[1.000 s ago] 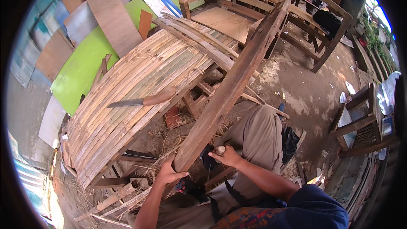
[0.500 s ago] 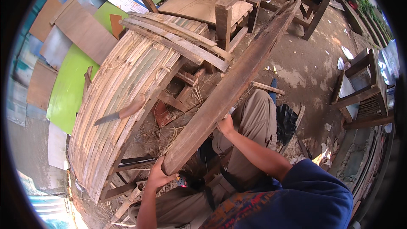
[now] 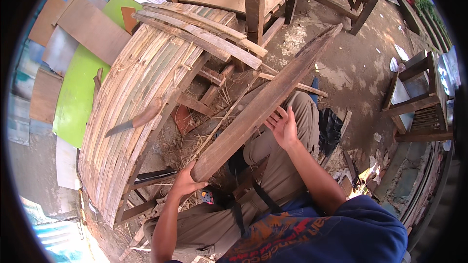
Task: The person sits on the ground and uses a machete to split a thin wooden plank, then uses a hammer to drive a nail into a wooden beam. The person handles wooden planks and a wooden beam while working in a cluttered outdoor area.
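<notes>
A long, weathered wooden plank point(image 3: 258, 109) slants from my lap up toward the far right, its far end rough and tapered. My left hand point(image 3: 184, 181) is closed round its near end, thumb on the lower edge. Beside the plank's right edge, about midway along, my right hand point(image 3: 284, 127) is open, palm turned up and fingers apart; its fingertips reach the plank's edge or underside. A knife with a wooden handle point(image 3: 146, 115) lies on the slatted wooden bench top point(image 3: 129, 85) to my left.
Loose wooden strips point(image 3: 209, 41) lie across the bench's far end. Beyond stands a wooden chair frame point(image 3: 256, 12); another wooden frame point(image 3: 419, 100) is at right. A black plastic bag point(image 3: 330, 129) lies by my knee. Coloured panels point(image 3: 80, 97) lie at left.
The plank's far end has dropped and looks shorter in view. My right hand has loosened its grip, turned palm up and spread its fingers. The left hand still holds the near end.
</notes>
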Demonstrator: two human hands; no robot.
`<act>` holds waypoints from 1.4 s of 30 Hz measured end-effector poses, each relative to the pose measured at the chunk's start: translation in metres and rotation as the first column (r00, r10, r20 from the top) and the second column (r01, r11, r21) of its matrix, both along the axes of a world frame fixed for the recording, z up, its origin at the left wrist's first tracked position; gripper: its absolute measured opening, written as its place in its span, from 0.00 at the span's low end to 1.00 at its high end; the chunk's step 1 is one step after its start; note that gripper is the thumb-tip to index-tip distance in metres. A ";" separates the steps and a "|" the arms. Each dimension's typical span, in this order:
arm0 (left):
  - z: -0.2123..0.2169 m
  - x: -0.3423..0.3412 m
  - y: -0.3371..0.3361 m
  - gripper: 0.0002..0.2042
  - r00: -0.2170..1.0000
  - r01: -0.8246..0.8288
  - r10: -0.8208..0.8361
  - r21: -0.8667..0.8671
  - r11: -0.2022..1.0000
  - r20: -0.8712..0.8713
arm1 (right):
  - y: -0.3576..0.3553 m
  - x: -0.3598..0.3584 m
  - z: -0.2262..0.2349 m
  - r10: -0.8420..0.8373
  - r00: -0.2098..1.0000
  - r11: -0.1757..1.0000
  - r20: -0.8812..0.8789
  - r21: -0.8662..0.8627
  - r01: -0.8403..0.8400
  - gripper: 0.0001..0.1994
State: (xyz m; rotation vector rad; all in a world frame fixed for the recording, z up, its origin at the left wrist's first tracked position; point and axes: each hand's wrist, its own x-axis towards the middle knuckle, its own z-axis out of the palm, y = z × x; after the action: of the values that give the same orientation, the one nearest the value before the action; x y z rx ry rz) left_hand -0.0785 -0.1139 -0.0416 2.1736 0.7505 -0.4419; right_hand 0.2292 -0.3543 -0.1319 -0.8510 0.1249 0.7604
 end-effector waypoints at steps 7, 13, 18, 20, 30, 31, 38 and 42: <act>0.008 0.002 -0.015 0.49 0.990 0.092 -0.072 0.169 0.981 -0.123 | 0.015 -0.001 0.013 -0.038 0.999 0.972 -0.033 -0.233 0.030 0.21; -0.010 0.053 -0.037 0.51 0.997 -0.036 0.026 0.136 0.990 0.077 | 0.029 -0.011 -0.002 -0.012 0.998 0.943 -0.060 -0.334 -0.009 0.20; -0.094 0.056 -0.048 0.54 0.996 0.059 -0.042 0.209 0.976 -0.083 | 0.035 -0.042 0.020 0.042 0.997 0.903 -0.064 -0.424 -0.065 0.23; -0.097 0.059 -0.048 0.54 0.996 0.071 -0.060 0.178 0.982 -0.068 | 0.026 -0.041 0.015 0.109 0.994 0.890 -0.002 -0.446 -0.098 0.24; -0.068 0.056 -0.028 0.45 0.997 -0.036 0.017 0.268 0.963 0.072 | 0.063 0.051 0.124 -0.363 0.622 0.819 0.694 -0.081 0.569 0.32; -0.063 0.056 -0.030 0.45 0.998 -0.029 0.013 0.274 0.961 0.062 | 0.087 0.064 0.123 -0.375 0.673 0.800 0.637 -0.143 0.582 0.29; -0.057 0.047 -0.034 0.47 0.996 0.031 0.002 0.351 0.936 -0.094 | 0.214 0.135 0.117 -0.353 0.630 0.818 0.692 -0.099 0.567 0.20; -0.068 0.027 -0.033 0.46 0.999 -0.052 0.050 0.365 0.929 0.016 | 0.255 0.115 0.126 -0.218 0.526 0.750 0.822 -0.203 0.629 0.19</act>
State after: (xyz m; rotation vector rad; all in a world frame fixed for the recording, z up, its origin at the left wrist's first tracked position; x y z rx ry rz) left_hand -0.0514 -0.1467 -0.1095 2.4917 0.9447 -0.2832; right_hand 0.3442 -0.0997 -0.0063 -1.5016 -0.2411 -0.2056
